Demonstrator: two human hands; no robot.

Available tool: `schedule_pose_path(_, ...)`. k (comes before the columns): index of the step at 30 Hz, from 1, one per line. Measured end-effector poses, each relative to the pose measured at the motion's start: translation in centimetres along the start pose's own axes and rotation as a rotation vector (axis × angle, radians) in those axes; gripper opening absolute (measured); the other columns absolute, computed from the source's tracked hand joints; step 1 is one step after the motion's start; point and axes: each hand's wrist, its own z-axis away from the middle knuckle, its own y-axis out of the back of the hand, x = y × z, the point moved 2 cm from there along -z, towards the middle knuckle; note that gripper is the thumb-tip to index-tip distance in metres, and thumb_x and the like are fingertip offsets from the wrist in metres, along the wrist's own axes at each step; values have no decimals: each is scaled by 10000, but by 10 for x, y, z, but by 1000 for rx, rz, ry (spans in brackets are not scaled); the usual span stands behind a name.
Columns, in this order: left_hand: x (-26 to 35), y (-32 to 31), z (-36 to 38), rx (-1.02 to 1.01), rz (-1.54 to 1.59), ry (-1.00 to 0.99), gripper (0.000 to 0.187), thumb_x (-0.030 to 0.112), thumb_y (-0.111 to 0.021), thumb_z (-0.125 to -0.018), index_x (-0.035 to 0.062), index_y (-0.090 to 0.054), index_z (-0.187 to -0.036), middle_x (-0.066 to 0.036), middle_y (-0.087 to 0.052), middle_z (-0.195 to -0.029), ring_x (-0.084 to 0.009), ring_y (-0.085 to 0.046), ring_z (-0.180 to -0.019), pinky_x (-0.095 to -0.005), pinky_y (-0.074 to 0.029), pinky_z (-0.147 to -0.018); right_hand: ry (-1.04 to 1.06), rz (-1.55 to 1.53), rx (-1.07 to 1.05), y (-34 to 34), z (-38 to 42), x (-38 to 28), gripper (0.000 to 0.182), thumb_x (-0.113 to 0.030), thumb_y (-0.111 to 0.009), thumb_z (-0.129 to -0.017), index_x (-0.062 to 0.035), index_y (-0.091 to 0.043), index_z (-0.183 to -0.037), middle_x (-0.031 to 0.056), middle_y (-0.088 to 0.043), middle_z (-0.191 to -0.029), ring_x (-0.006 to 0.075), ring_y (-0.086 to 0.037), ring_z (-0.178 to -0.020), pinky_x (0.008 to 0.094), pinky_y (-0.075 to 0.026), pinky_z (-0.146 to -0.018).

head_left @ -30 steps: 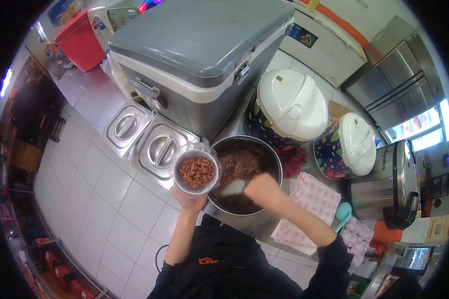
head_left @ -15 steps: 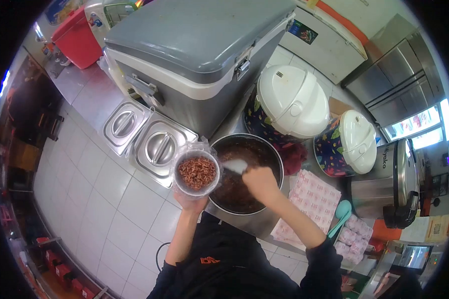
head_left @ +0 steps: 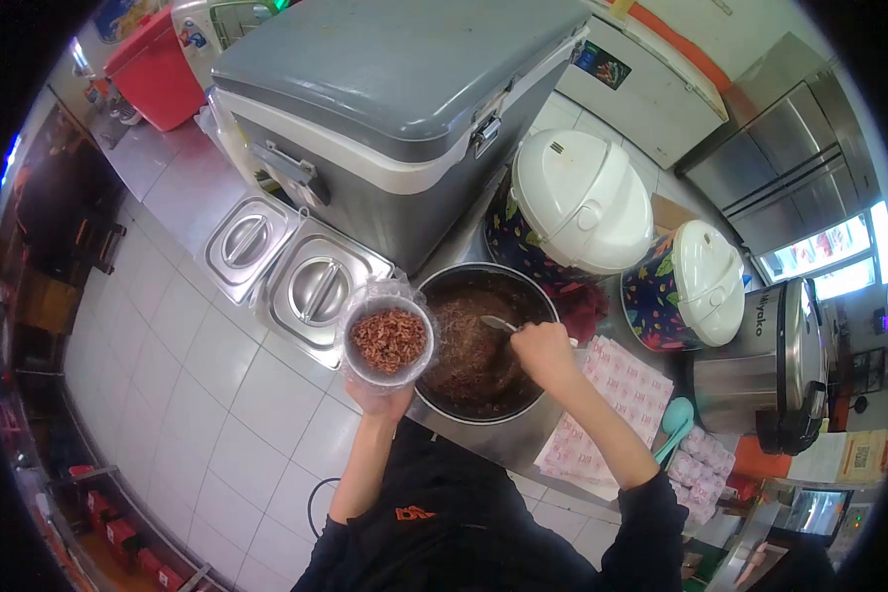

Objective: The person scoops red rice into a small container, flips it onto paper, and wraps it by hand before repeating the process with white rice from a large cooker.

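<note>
My left hand (head_left: pixel 380 398) holds up a bowl (head_left: pixel 356 369) from below, with clear plastic around its rim. Reddish-brown grains (head_left: pixel 390 340) like cooked rice fill the bowl. Its right side overlaps the rim of a large round pot (head_left: pixel 479 422), which has more brown grains (head_left: pixel 464 345) inside. My right hand (head_left: pixel 546 355) is closed on the handle of a spoon (head_left: pixel 498 323) over the right part of the pot. The spoon's bowl points left, above the grains; most of its handle is hidden in my fist.
Two lidded steel pans (head_left: pixel 316 291) stand left of the pot, with a big grey cooler (head_left: pixel 355 178) behind. White-lidded patterned containers (head_left: pixel 582 202) and a steel cooker (head_left: pixel 750 365) are at the right. Printed paper sheets (head_left: pixel 617 395), a turquoise ladle (head_left: pixel 677 419) and wrapped packets (head_left: pixel 701 464) lie nearby.
My right hand has moved to the right with the spoon, away from the bowl. The spoon has turned and now sits over the pot's right half. My left hand and the bowl hardly move.
</note>
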Motion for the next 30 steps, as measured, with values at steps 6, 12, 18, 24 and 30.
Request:
schedule_pose_path(6, -1, -3, 4, 60, -71, -28, 509, 426, -343, -881, 91, -416, -1258, -92, -469, -1249, -278, -442, -1157, -453, -348, -982, -50, -141, -157, 0, 12, -7, 85, -119, -630, -594, -52, -640, -646, 149, -611, -661, 311, -623, -639, 395, -496, -592)
schedule_pose_path(12, -2, 4, 6, -37, 7, -13, 526, 442, -348, -876, 99, -405, -1270, -88, -456, -1264, -281, -433, -1166, -456, -331, -995, -122, -250, -310, -14, 0, -14, 146, -117, -632, -576, -42, -663, -697, 181, -624, -701, 334, -622, -676, 398, -503, -649)
schedule_pose_path(18, -3, 2, 8, -13, -41, -11, 541, 454, -357, -872, 100, -393, -1280, -94, -445, -1275, -281, -420, -1180, -463, -319, -1005, 29, -579, -238, -48, -31, -10, 219, -67, -627, -590, -60, -694, -798, 151, -647, -726, 298, -631, -700, 370, -493, -667)
schedule_pose_path(24, -3, -4, 6, -14, -87, -25, 563, 458, -387, -866, 94, -373, -1295, -100, -420, -1300, -290, -396, -1200, -467, -305, -1012, 163, -934, -272, -54, -39, 8, 238, 24, -623, -611, -13, -680, -839, 159, -654, -755, 231, -651, -715, 325, -492, -650)
schedule_pose_path(30, -2, -6, 2, -11, -56, 30, 557, 445, -393, -871, 82, -371, -1294, -102, -425, -1297, -293, -397, -1198, -471, -293, -1016, -13, -1134, -377, -43, -25, 27, 228, 88, -578, -665, 29, -671, -865, 122, -658, -714, 154, -609, -582, 259, -476, -521)
